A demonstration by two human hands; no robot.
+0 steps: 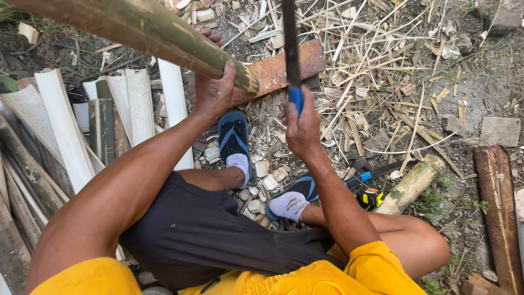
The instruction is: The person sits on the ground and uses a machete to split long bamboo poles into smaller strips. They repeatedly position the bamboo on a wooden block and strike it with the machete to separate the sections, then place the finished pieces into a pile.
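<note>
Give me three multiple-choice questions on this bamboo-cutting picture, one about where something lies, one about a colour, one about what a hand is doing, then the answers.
1. Where does the tape measure lie?
A. on the split bamboo slats
B. on the ground beside the short bamboo piece
C. in the left hand

2. What colour is the grip of the long dark tool?
A. red
B. green
C. blue

3. What is the left hand doing?
A. gripping the green bamboo pole
B. resting on a knee
C. hanging free

Answers: 1 B, it sits by the right knee, next to that piece. 2 C, blue shows above the right hand. 3 A, the fingers wrap around the pole near its cut end.
</note>
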